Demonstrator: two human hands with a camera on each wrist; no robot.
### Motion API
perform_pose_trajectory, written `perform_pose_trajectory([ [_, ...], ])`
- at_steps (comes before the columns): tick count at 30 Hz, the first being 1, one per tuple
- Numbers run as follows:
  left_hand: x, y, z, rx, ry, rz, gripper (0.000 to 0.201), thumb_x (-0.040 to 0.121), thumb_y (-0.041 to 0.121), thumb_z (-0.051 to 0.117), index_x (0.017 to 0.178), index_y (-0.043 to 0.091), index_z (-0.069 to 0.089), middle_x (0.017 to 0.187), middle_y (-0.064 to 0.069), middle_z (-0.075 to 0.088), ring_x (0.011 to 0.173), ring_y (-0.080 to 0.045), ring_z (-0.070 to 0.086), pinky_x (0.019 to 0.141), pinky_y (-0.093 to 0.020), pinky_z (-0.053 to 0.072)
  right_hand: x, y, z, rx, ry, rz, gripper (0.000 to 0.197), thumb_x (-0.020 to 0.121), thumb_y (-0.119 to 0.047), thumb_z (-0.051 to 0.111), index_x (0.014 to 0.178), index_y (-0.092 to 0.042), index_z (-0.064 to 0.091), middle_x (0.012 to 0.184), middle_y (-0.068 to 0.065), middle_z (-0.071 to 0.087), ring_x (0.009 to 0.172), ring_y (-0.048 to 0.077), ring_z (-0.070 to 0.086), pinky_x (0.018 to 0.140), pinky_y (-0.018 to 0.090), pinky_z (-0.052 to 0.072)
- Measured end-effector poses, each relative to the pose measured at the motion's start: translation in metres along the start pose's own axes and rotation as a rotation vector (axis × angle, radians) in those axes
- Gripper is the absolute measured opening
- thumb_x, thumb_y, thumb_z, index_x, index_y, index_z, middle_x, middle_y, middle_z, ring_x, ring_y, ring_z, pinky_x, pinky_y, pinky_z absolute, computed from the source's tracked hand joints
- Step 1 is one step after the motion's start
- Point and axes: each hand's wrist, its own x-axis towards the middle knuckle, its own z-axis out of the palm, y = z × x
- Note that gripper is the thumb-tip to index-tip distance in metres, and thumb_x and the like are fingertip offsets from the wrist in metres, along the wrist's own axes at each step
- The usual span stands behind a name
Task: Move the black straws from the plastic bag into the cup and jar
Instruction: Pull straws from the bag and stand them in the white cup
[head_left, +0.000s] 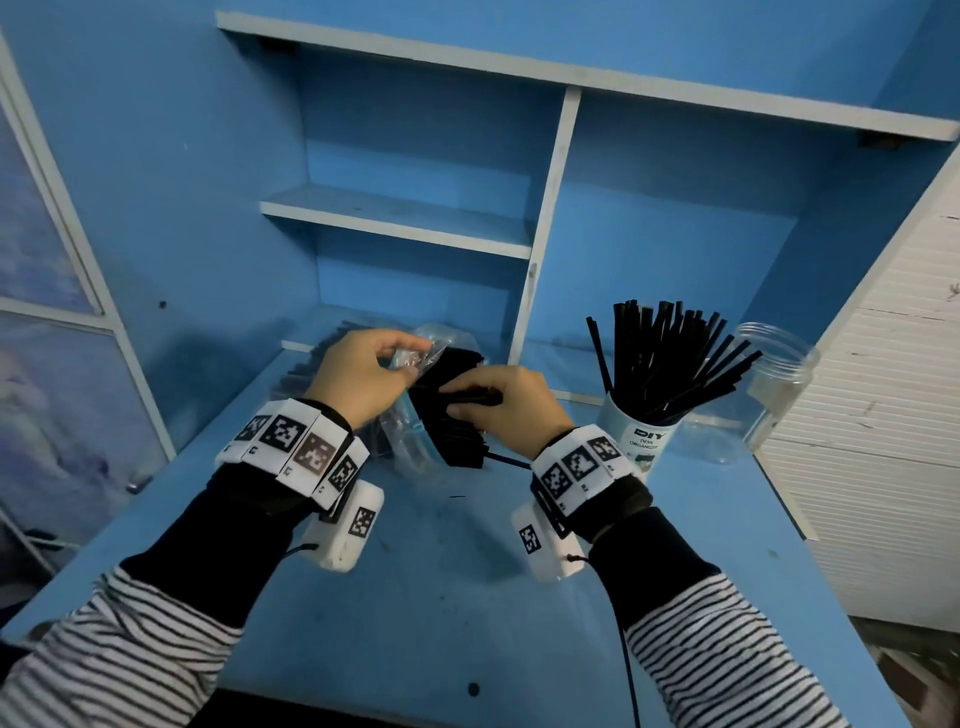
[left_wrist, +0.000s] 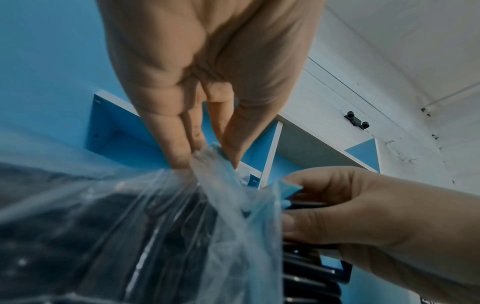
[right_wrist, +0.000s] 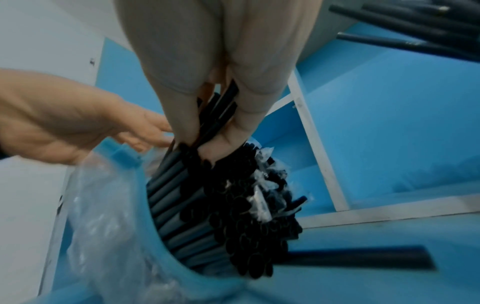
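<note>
At the left of centre in the head view, the left hand (head_left: 363, 376) pinches the mouth of the plastic bag (head_left: 415, 358) between thumb and fingertips, holding it open and slightly raised off the blue desk (head_left: 441, 561). Just to its right, the right hand (head_left: 506, 405) is curled round a small clutch of black straws (head_left: 452, 415) at the bag's opening, thumb on one side and fingers on the other. The step in hand looks like drawing another batch out of the bag; the next move would call for the left hand to hold the film back while the right pulls its few straws clear without dragging the rest along, then carries them right. Further right stands the cup (head_left: 641, 434), already bristling with upright straws, and beyond it at the right edge of the desk the clear jar (head_left: 774, 384), which appears empty, though its transparent wall makes that hard to confirm. So the jar seems the likelier target. The left wrist view shows what the head view hides: the fingertips (left_wrist: 179, 156) gathering crumpled film into a tight pinch. The right wrist view alone shows the packed open ends of the bundle (right_wrist: 246, 226) still in the bag, and a loose straw (right_wrist: 363, 257) lying on the desk at lower right.
</note>
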Motion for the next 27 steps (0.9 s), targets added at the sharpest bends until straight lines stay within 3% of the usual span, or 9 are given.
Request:
perform_pose_trajectory([
  [3,0.000,0.002,-0.001,-0.009,0.011,0.000,0.031,0.087,0.011,0.067,0.105,0.036,0.069,0.116,0.012,0.062,0.106,-0.006,0.051,0.093,-0.025,0.037,-0.001,0.002,-0.007,0.036,-0.090,0.014,0.035,0.084,-0.018,0.072,0.118,-0.026,0.067,0.106,-0.007,0.066,0.089,0.003,0.059,0.084,0.014,0.045],
  [5,0.000,0.004,-0.001,-0.015,0.020,0.002,0.031,0.087,0.011,0.067,0.106,0.035,0.069,0.116,0.012,0.063,0.107,-0.007,0.053,0.094,-0.026,0.039,-0.003,0.000,-0.004,0.062,-0.169,-0.003,0.040,0.085,-0.022,0.071,0.123,-0.029,0.063,0.111,-0.009,0.065,0.094,0.002,0.060,0.083,0.011,0.043],
  [9,0.000,0.006,-0.002,-0.041,0.022,0.001,0.033,0.086,0.010,0.068,0.106,0.035,0.070,0.115,0.011,0.066,0.110,-0.011,0.057,0.098,-0.033,0.045,-0.004,0.001,0.012,0.095,-0.096,-0.035,0.032,0.083,-0.026,0.074,0.115,-0.029,0.069,0.112,-0.006,0.067,0.103,0.007,0.061,0.095,0.021,0.046],
  [13,0.000,0.005,-0.003,-0.051,0.028,0.010,0.033,0.086,0.009,0.068,0.107,0.035,0.070,0.117,0.010,0.066,0.109,-0.010,0.057,0.099,-0.031,0.043,-0.003,0.003,0.011,0.150,0.015,-0.013,0.024,0.082,-0.021,0.075,0.106,-0.023,0.075,0.105,-0.004,0.072,0.098,0.008,0.065,0.095,0.023,0.049],
  [17,0.001,0.006,-0.005,-0.043,0.031,0.007,0.034,0.086,0.010,0.068,0.110,0.034,0.069,0.120,0.009,0.065,0.111,-0.010,0.056,0.099,-0.031,0.043,-0.003,0.008,-0.008,0.218,-0.003,0.035,0.023,0.082,-0.019,0.076,0.104,-0.024,0.075,0.097,-0.006,0.075,0.088,0.008,0.069,0.088,0.025,0.054],
  [20,0.001,0.005,-0.006,-0.046,0.031,0.003,0.034,0.087,0.010,0.068,0.110,0.034,0.069,0.119,0.011,0.064,0.111,-0.009,0.055,0.098,-0.030,0.042,-0.005,0.014,-0.023,0.233,-0.030,0.061,0.023,0.081,-0.019,0.076,0.103,-0.027,0.075,0.093,-0.006,0.075,0.084,0.009,0.069,0.090,0.031,0.055],
  [24,-0.001,0.006,-0.006,-0.033,0.024,0.009,0.034,0.087,0.009,0.067,0.112,0.032,0.069,0.114,0.015,0.061,0.105,-0.005,0.053,0.092,-0.024,0.038,-0.005,0.020,-0.029,0.213,-0.135,0.066,0.033,0.083,-0.022,0.075,0.113,-0.033,0.069,0.105,-0.005,0.068,0.094,0.010,0.066,0.097,0.038,0.051],
  [27,-0.002,0.008,-0.001,-0.036,0.015,0.003,0.034,0.086,0.009,0.067,0.111,0.032,0.069,0.114,0.015,0.061,0.106,-0.005,0.053,0.094,-0.024,0.039,-0.004,0.014,-0.016,0.167,-0.205,0.036,0.040,0.082,-0.027,0.075,0.119,-0.037,0.064,0.112,-0.007,0.064,0.105,0.005,0.060,0.099,0.029,0.047],
])
